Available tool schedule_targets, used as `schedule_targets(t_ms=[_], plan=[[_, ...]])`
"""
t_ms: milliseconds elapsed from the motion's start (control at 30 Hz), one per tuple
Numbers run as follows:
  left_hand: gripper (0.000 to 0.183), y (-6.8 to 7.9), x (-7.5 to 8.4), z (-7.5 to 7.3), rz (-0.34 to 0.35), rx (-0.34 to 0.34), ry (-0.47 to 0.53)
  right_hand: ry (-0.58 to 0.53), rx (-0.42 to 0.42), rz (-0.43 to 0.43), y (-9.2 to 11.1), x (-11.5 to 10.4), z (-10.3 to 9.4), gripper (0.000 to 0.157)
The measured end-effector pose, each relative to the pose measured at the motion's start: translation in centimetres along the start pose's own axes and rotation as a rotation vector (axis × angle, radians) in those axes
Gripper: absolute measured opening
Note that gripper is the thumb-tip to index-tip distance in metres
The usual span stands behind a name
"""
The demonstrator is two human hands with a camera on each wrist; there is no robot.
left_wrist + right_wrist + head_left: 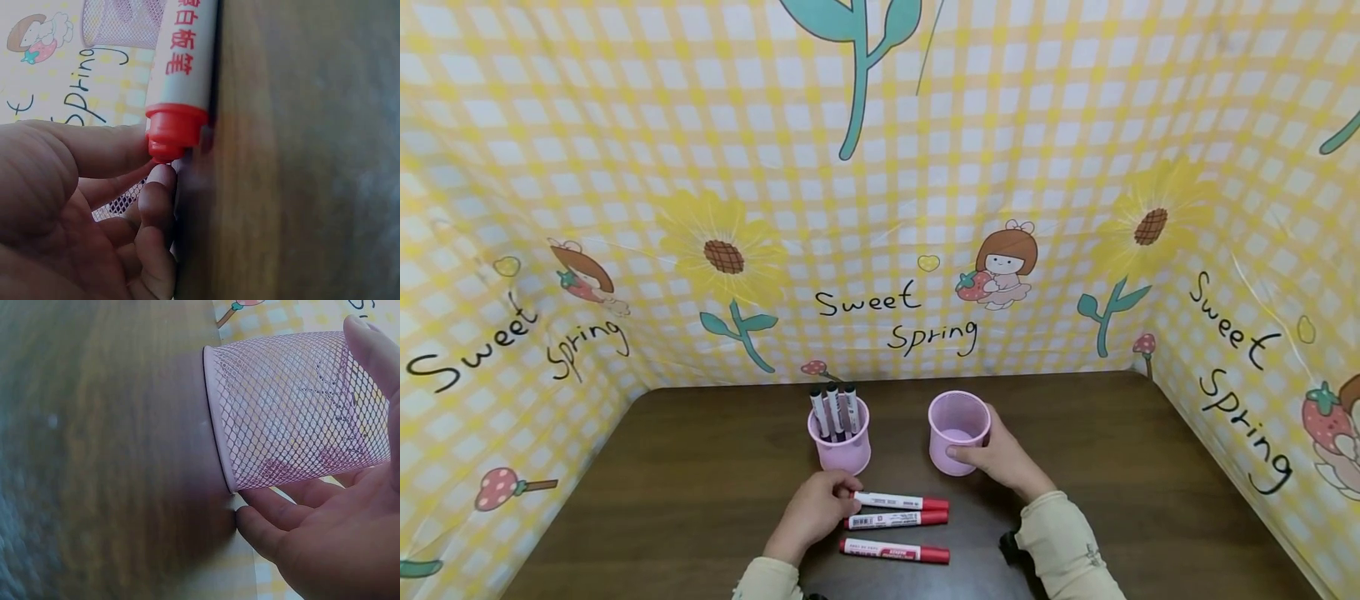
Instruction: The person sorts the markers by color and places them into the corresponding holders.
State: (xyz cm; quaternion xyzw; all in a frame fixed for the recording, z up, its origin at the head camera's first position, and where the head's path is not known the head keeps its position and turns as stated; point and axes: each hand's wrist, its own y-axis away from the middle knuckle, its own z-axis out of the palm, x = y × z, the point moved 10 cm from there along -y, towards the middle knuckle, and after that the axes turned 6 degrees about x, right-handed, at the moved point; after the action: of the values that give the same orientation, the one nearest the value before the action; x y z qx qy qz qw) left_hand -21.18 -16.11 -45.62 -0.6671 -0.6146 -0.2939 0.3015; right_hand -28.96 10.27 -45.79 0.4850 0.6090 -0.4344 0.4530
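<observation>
Fingers and thumb of my left hand (816, 510) pinch the tail end of the farthest red whiteboard marker (891, 501), which lies flat on the table. In the left wrist view the thumb meets the red end of that marker (187, 69), with the other fingers curled behind and below. Two more red markers (895, 520) lie nearer, roughly parallel. My right hand (1006, 458) grips a pink mesh pen cup (938, 458) that stands upright with nothing inside. The right wrist view shows the thumb and fingers on opposite sides of its mesh wall (287, 412).
A second pink pen cup (846, 457) stands to the left, holding three black-capped markers (834, 408). The dark wooden table (700, 483) ends at a yellow checked cloth backdrop (880, 217) at the back and sides. A small black object (1011, 547) sits by the right sleeve.
</observation>
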Motion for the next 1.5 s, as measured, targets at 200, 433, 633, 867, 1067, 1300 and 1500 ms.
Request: schedule_targets(t_ms=[200, 433, 633, 867, 1067, 1300, 1500], plan=[[0.014, -0.1, 0.2, -0.1, 0.013, 0.014, -0.032, -0.003, 0.001, -0.003, -0.1, 0.1, -0.1, 0.079], [0.01, 0.0, 0.9, -0.5, 0.039, 0.035, -0.026, 0.009, -0.001, 0.004, -0.1, 0.2, -0.1, 0.081], [0.008, -0.1, 1.7, -1.2, 0.041, 0.087, -0.051, 0.009, -0.01, -0.007, 0.0, 0.0, -0.1, 0.083], [0.009, 0.0, 3.4, -2.1, 0.038, 0.126, -0.036, 0.02, -0.012, 0.001, 0.0, -0.3, -0.1, 0.081], [0.011, 0.0, 4.7, -2.6, 0.029, 0.161, 0.016, 0.03, -0.01, -0.006, 0.0, -0.2, 0.0, 0.082], [0.017, 0.2, 6.2, -2.9, 0.061, 0.203, 0.204, 0.058, -0.008, -0.024, -0.1, 0.0, 0.0, 0.082], [0.02, 0.3, 8.4, -2.7, 0.164, 0.192, 0.395, 0.062, 0.001, -0.046, -0.2, -0.2, -0.1, 0.083]])
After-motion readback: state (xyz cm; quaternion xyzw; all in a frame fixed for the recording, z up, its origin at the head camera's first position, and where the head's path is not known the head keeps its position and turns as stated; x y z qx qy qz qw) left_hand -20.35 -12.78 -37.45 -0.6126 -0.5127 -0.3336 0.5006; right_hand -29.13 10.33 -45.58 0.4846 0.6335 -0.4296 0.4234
